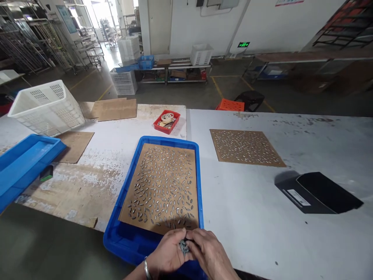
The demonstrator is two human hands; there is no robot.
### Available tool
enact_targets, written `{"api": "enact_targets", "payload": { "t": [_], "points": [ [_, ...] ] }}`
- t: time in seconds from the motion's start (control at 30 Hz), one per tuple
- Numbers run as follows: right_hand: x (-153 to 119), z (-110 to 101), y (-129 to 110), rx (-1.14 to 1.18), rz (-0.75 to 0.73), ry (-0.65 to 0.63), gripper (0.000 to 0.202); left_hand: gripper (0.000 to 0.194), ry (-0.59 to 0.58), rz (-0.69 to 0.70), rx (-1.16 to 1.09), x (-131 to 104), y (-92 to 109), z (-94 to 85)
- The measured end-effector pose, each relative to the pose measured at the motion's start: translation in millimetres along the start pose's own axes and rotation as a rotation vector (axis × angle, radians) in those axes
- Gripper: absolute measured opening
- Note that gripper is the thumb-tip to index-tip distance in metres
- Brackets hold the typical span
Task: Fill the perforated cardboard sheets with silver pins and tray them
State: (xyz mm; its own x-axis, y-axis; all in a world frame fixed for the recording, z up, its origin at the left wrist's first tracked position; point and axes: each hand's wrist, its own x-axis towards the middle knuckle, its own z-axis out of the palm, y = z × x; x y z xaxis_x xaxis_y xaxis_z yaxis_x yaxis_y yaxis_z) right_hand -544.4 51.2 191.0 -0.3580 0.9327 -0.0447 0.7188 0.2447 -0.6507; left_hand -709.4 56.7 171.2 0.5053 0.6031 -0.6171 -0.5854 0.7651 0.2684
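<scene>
My left hand (169, 251) is cupped around a small heap of grey metal pieces (183, 246), at the near end of a blue tray (199, 186). Over the same heap, my right hand (208, 249) has its fingers bent and drawn together against the left. Whatever its fingertips pinch is hidden. A brown cardboard sheet (171, 150) lies in the tray, just beyond both hands. Many small, pointed oval metal pieces (164, 181) are spread over it, spaced apart. The left wrist wears a silver bangle (147, 268).
To the right on the white table (241, 217) lie another cardboard sheet (247, 147) with similar pieces and an open black box (320, 193). A red bin (167, 121) stands behind the tray. At left are a white crate (48, 107) and another blue tray (29, 163).
</scene>
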Motion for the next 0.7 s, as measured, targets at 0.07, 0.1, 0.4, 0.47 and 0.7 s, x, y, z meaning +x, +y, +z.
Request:
{"api": "enact_targets", "payload": {
  "t": [0.07, 0.1, 0.4, 0.47, 0.7],
  "points": [
    [4, -4, 0, 0.058, 0.019, 0.019, 0.021, 0.041, 0.048, 0.056, 0.023, 1, 2, 3.8],
    [6, -5, 0, 0.093, 0.022, 0.035, 0.022, 0.045, 0.066, 0.075, 0.035, 2, 4, 5.1],
    [24, -7, -3, 0.207, -0.082, 0.196, 0.026, 0.048, 0.039, 0.145, 0.175, 11, 13, -2.6],
    [27, -8, -4, 0.262, -0.022, 0.177, 0.026, 0.048, 0.044, 0.176, 0.186, 13, 14, -4.1],
    [62, -25, 28, 0.448, 0.27, 0.058, 0.032, 0.054, 0.167, 0.157, 0.197, 18, 23, 5.1]
  ]
}}
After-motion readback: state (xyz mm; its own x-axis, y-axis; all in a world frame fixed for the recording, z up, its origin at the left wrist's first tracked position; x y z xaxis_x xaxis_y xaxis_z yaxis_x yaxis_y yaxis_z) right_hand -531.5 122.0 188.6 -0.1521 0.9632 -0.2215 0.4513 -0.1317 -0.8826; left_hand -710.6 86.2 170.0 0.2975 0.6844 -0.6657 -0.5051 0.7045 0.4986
